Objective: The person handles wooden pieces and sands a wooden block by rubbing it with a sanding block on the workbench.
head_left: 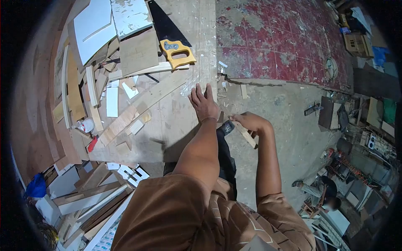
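My left hand lies palm down on the wooden worktop, near its right edge, with the fingers spread and nothing held. Just past that edge, my right hand is closed around a pale, narrow piece of wood. Its lower end looks notched, and the fingers hide part of it. Above my left hand, a handsaw with a yellow handle and black blade rests on the worktop. A long wooden strip lies to the left of my left hand.
White and brown board offcuts crowd the worktop's left side, near a white roll. More scrap wood is piled at lower left. A worn red floor meets bare concrete. Another person sits at lower right.
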Available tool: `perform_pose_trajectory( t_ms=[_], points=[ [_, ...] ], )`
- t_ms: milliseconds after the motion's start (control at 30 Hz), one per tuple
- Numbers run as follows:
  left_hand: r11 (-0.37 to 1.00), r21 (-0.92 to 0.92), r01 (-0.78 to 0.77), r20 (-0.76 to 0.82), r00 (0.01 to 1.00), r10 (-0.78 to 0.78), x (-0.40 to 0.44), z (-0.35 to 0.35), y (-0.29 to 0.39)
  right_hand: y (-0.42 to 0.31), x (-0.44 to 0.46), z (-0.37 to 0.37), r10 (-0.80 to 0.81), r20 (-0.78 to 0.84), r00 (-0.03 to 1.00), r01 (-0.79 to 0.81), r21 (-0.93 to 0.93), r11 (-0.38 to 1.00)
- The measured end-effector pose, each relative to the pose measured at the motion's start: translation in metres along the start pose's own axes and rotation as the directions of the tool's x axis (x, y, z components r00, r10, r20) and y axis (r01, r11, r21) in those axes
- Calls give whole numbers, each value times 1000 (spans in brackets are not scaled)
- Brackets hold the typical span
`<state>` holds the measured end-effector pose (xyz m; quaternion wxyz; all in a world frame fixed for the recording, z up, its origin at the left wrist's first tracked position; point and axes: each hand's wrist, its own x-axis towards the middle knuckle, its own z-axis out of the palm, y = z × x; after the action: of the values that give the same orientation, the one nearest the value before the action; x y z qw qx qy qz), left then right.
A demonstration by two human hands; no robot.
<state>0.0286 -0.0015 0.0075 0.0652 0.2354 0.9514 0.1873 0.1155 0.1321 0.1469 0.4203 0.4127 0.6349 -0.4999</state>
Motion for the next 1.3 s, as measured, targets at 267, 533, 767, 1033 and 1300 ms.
perform_pose_trajectory(
  t_ms=[267, 533, 767, 1033, 1300],
  points=[
    [1000, 3, 15, 58, 998, -15, 1, -9, 4, 16, 47, 25, -102, -81, 991, 125, 352, 928],
    [1000, 13, -8, 8, 1000, 8, 1, 4, -2, 17, 54, 42, -107, -142, 984, 148, 320, 936],
    [1000, 1, -11, -5, 1000, 11, 1, 2, 0, 65, 39, 57, -139, -191, 972, 225, 568, 792],
    [1000, 27, -14, -5, 1000, 14, 1, 1, 1, 33, 79, 63, -200, -314, 928, 336, 475, 813],
    [1000, 8, 5, 12, 1000, -5, 0, 1, 2, 63, -6, 60, -165, -249, 954, 277, 528, 803]
  ],
)
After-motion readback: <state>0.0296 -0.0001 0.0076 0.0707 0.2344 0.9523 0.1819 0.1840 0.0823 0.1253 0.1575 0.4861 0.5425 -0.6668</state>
